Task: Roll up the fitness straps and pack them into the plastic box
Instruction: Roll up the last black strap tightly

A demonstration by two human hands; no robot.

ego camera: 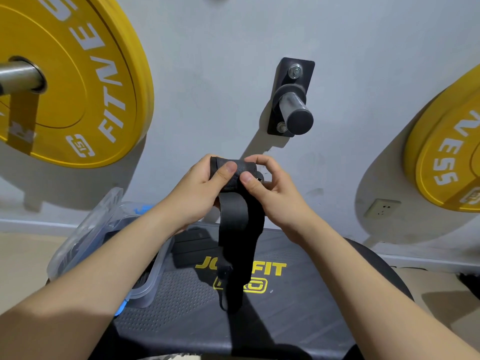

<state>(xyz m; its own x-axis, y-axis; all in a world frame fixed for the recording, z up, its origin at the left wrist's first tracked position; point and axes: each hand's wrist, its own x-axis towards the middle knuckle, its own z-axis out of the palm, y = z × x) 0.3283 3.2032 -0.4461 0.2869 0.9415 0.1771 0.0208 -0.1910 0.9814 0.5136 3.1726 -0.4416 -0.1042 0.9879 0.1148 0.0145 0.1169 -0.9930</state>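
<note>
Both hands were raised in front of the wall, together pinching the top of a black strap (240,229). The left hand (200,188) curled round the strap's rolled upper end, its thumb pressed flat on the front of the roll. The right hand (275,193) gripped the same roll from the other side, thumb on the front beside the left thumb and fingers curled over the top. The strap's loose tail hung straight down from the hands, in front of the yellow lettering on the black table (298,313).

The clear box (153,279) sat on the table's left side, partly hidden under the left forearm, its lid (85,229) tilted up behind it. Dark things lay inside, too hidden to name.

On the wall were a yellow plate (78,74) at left, another (446,165) at right, and a steel peg (296,110) between them.
</note>
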